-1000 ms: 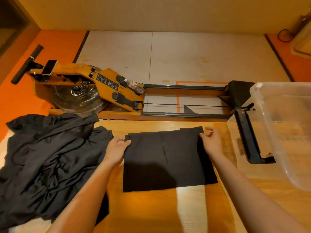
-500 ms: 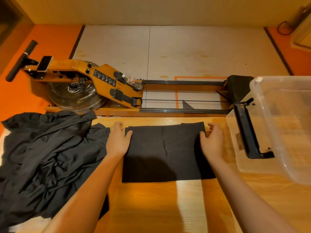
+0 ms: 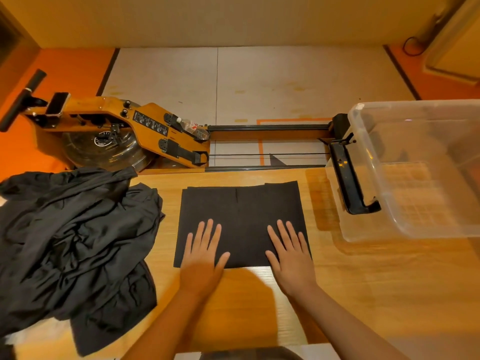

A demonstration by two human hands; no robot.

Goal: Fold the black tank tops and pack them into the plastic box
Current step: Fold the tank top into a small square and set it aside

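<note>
A folded black tank top [image 3: 241,211] lies flat as a rectangle in the middle of the wooden table [image 3: 350,281]. My left hand [image 3: 204,255] presses flat on its near left part, fingers straight and spread. My right hand [image 3: 291,253] lies flat on its near right part in the same way. A heap of unfolded black tank tops [image 3: 72,245] covers the table's left side. The clear plastic box [image 3: 415,229] stands at the right, nothing visible inside it, a black latch handle [image 3: 350,178] on its left end.
Beyond the table's far edge a wooden rowing machine [image 3: 109,131] lies on the floor, its rail [image 3: 267,127] running right toward the box. A grey floor mat [image 3: 233,84] lies behind it. Bare tabletop shows near me and between the folded top and the box.
Both hands have slid from the folded top's far corners down to its near edge, palms flat on the cloth. The view has tilted slightly.
</note>
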